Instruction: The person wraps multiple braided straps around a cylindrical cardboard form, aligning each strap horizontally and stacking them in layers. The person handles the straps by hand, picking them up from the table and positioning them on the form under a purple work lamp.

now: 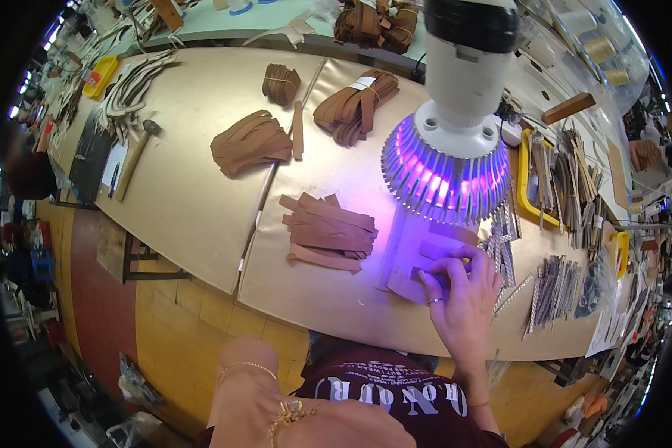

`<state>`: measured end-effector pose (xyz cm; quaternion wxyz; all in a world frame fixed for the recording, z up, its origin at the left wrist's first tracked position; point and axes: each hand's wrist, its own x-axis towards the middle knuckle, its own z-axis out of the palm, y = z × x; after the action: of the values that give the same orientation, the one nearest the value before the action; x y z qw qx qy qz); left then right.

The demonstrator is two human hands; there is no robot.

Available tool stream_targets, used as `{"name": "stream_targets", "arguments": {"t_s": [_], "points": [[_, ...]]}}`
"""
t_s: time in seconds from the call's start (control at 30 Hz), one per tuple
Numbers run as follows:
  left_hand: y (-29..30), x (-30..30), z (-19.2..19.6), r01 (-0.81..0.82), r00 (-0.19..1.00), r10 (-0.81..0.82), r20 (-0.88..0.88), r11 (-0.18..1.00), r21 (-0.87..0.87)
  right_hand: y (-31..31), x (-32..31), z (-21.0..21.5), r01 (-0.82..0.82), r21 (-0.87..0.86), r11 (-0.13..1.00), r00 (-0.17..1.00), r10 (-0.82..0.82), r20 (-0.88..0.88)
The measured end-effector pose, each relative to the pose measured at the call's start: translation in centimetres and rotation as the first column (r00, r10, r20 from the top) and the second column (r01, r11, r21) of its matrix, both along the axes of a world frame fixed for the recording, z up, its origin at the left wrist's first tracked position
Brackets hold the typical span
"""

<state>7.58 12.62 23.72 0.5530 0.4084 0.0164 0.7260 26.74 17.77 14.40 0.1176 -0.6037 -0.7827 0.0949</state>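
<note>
Under the purple-lit lamp (446,168), my right hand (467,291) bends over a pale board (401,257). Its thumb and fingers are drawn together on a short brown strip (420,275), whose far end they cover. Other brown strips (453,233) lie flat on that board, just beyond the fingers. To the left of the board is a loose pile of brown strips (332,230). My left hand (351,427) is raised close to the lower edge, off the table, with gold jewellery near it; its fingers are out of sight.
Brown strip bundles (357,104) and another pile (252,143) lie farther back. A hammer (137,160) rests at the left. Patterned strips (554,291) and a yellow tray (526,175) are on the right. The lamp hangs low over the work spot.
</note>
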Motion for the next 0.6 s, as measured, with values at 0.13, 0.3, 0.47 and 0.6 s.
{"name": "stream_targets", "arguments": {"t_s": [0.13, 0.3, 0.47, 0.6], "points": [[0.7, -1.9, -4.4, -0.139, 0.984, 0.135, -0.12, 0.99, -0.028, -0.6, -0.5, 0.3, 0.059, 0.076, 0.995, 0.996, -0.054, -0.067], [2.2, -5.5, -12.2, -0.62, 0.315, 0.305, -0.899, 0.783, 0.049, -1.7, -0.8, 0.5, -0.195, -0.177, 0.965, 0.885, 0.096, -0.456], [4.0, -3.9, -20.4, -0.363, -0.324, 0.35, -0.879, 0.812, 0.457, -2.2, -2.8, -2.0, -0.573, -0.439, 0.692, 0.809, 0.393, -0.437], [3.7, -3.8, -22.0, -0.354, -0.342, 0.281, -0.897, 0.846, 0.4, -2.4, -4.1, -4.2, -0.523, -0.519, 0.676, 0.839, 0.515, -0.175]]}}
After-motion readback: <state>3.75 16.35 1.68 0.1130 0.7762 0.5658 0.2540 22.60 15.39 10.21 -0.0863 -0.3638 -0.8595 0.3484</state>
